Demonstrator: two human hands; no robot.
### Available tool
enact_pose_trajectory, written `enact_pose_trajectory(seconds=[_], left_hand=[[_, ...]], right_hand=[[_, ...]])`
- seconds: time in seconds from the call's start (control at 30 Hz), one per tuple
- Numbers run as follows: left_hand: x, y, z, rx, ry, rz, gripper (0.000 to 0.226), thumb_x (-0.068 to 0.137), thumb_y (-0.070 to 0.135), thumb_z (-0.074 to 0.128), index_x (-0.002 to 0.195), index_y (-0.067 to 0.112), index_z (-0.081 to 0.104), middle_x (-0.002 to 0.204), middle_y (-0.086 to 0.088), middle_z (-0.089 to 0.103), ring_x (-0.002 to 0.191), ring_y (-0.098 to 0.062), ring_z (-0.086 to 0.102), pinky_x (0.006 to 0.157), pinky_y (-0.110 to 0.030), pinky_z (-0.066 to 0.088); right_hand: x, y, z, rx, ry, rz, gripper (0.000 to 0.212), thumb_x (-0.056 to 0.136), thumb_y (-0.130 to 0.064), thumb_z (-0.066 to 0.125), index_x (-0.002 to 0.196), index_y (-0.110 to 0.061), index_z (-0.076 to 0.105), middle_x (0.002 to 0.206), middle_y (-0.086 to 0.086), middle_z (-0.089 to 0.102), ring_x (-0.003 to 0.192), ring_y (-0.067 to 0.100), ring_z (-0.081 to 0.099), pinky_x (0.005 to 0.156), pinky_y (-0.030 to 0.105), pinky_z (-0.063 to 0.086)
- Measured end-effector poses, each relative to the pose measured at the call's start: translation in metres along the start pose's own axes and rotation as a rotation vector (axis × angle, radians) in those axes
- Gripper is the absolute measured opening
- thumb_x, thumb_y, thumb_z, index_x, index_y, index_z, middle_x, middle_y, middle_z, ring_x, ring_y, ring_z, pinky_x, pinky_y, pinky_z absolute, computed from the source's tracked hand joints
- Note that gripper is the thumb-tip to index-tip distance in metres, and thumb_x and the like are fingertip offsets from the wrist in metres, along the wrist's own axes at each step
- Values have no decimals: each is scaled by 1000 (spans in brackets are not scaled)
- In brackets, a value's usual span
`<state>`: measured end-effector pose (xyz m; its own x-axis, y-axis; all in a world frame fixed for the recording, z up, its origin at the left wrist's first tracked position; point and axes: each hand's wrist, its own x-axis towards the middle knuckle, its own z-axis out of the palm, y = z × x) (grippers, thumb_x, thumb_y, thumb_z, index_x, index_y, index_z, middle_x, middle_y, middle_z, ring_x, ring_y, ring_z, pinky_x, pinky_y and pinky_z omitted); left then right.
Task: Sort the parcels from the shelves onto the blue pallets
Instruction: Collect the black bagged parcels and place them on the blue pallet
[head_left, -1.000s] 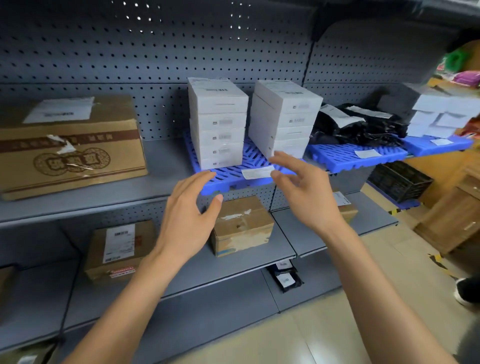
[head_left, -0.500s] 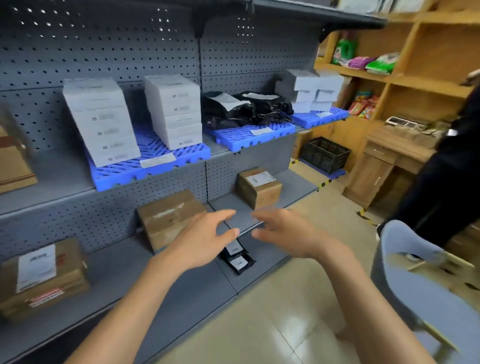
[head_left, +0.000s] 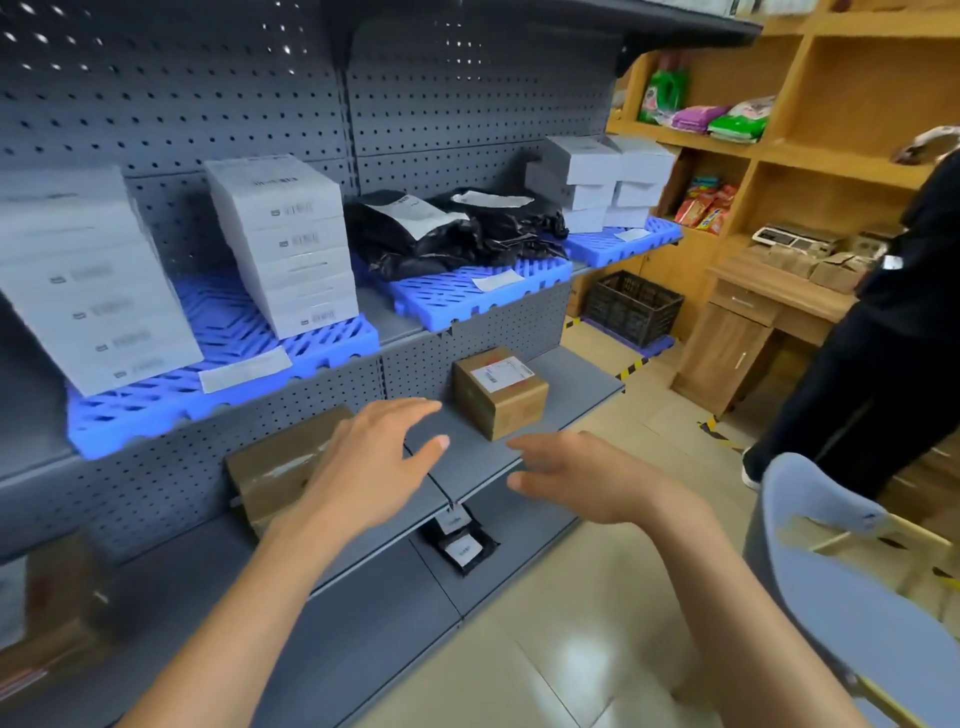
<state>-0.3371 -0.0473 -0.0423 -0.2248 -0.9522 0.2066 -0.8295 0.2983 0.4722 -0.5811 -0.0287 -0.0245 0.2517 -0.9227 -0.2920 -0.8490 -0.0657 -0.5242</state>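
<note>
Above the left hand, white boxes stand on a blue pallet; that hand hangs spread wide, holding nothing, in front of a brown parcel. Between the two hands and beyond them sits a small cardboard parcel. Just right, the right hand is loosely spread, also holding nothing.

Blue slatted pallets carried white boxes and glossy black bags. Brown cardboard parcels sat on grey perforated shelving; yellow-black striped tape marked the floor.
</note>
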Motion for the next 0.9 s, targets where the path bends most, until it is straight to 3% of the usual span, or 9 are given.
enact_pose_trajectory(seconds=[0.27,0.47,0.57,0.67,0.9], left_hand=[[59,-8,8,-33,-48,50,50,97,54,53,144,40,48,148,19,49,138,-8,42,114,-37,36],[93,-9,11,-65,-23,67,50,97,51,55,145,40,47,148,20,48,138,-6,41,113,-31,33],[110,-6,12,-98,44,88,51,98,44,58,147,36,47,149,20,46,139,-2,37,110,-21,26],[129,-4,17,-126,125,81,52,98,39,59,148,35,45,151,21,43,141,1,32,115,-20,22],[186,4,27,-101,403,-8,55,96,28,64,148,26,47,152,13,45,142,-6,35,111,-12,19]], right_hand=[[55,-5,-29,-12,47,7,59,96,-53,56,151,-38,39,148,-4,51,127,10,56,106,31,44],[79,5,-47,-7,58,9,57,97,-51,57,150,-37,41,146,-6,52,122,9,57,101,27,44],[95,13,-59,5,88,-18,57,96,-53,57,149,-37,43,143,-7,55,126,13,56,106,36,46],[112,21,-73,27,158,-73,56,97,-52,57,149,-39,42,138,-7,58,127,14,55,104,40,47],[157,39,-124,128,324,-261,61,100,-44,56,153,-50,26,124,-14,57,127,12,52,90,24,47]])
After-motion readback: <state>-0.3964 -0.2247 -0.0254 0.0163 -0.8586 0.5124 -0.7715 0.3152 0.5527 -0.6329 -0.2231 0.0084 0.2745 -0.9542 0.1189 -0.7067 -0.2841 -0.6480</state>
